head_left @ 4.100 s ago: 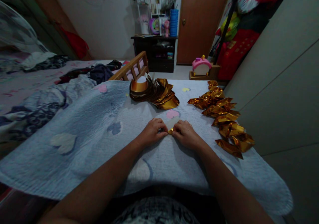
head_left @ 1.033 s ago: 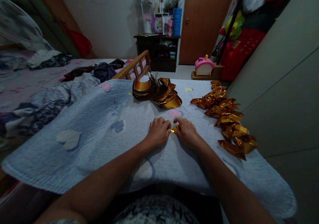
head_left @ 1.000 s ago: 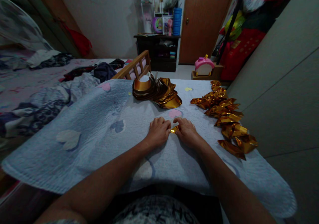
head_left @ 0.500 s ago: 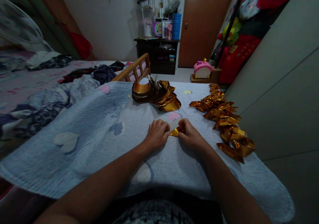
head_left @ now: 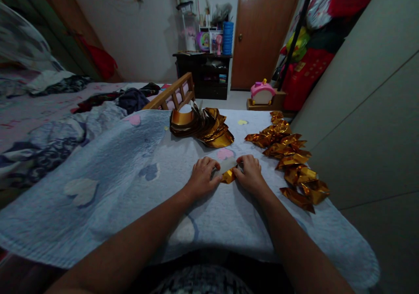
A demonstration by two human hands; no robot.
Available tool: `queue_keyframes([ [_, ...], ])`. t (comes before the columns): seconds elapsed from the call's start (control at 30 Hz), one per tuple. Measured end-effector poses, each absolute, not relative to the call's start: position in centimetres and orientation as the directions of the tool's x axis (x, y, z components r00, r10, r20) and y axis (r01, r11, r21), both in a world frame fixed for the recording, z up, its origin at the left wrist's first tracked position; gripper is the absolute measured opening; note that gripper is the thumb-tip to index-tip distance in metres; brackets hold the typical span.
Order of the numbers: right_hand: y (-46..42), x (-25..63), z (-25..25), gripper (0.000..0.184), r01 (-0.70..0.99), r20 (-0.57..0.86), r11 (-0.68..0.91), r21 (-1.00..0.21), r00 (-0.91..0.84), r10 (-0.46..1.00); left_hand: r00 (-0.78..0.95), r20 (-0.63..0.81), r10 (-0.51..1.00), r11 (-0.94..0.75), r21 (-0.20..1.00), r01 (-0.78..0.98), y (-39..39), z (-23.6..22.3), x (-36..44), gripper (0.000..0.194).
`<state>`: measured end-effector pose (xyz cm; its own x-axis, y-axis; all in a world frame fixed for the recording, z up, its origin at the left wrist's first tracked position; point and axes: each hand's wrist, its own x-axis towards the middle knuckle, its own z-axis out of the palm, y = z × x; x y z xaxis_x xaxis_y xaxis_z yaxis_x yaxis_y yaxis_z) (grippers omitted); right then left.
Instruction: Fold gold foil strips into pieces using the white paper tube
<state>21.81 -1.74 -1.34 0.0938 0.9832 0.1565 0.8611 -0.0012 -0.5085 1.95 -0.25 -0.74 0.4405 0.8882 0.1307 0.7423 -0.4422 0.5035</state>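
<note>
Between my two hands is a partly folded sheet of gold foil paper (head_left: pixel 228 176), gold on the near side with a pale whitish strip along its far side. My left hand (head_left: pixel 205 176) grips its left end between thumb and bent fingers. At the right end, my right hand (head_left: pixel 250 173) pinches the sheet with thumb and fingers. Beyond my hands lies a fanned stack of gold foil sheets (head_left: pixel 216 132). To the right, several folded gold foil pieces (head_left: pixel 291 154) lie in an overlapping row.
A pale blue quilted cover with hearts (head_left: pixel 131 206) spreads under everything. Past its far edge are a wooden rail (head_left: pixel 173 91) and a pink toy (head_left: pixel 262 92) on a box. A bed with rumpled cloth (head_left: pixel 65 124) is at left, a pale cabinet (head_left: pixel 366 111) at right.
More gold and more of the pale strip now show between my hands, and my right fingers are more extended. The whole view has shifted slightly.
</note>
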Motion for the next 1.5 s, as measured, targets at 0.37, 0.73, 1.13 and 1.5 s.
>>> queue_keyframes([
  [0.37, -1.8, 21.8, -0.1, 0.034, -0.022, -0.038, -0.037, -0.999, 0.039, 0.999, 0.322, 0.139, 0.937, -0.273, 0.865, 0.421, 0.2, -1.3, 1.6, 0.077],
  [0.73, -2.2, 20.8, 0.1, 0.042, -0.331, -0.164, -0.17, -0.928, -0.046, 0.985, 0.358, -0.065, 0.931, 0.134, 0.976, -0.173, 0.6, -0.2, 2.1, 0.04],
  [1.13, -2.7, 20.7, 0.7, 0.03, -0.067, -0.112, -0.118, -0.991, -0.09, 0.99, 0.287, -0.014, 0.958, 0.097, 0.956, -0.277, 0.8, -0.4, 1.9, 0.027],
  [1.5, -2.7, 20.4, 0.2, 0.032, 0.098, -0.08, -0.053, -0.994, -0.293, 0.953, 0.301, 0.055, 0.952, 0.052, 0.94, -0.339, 0.2, 0.1, 2.1, 0.05],
])
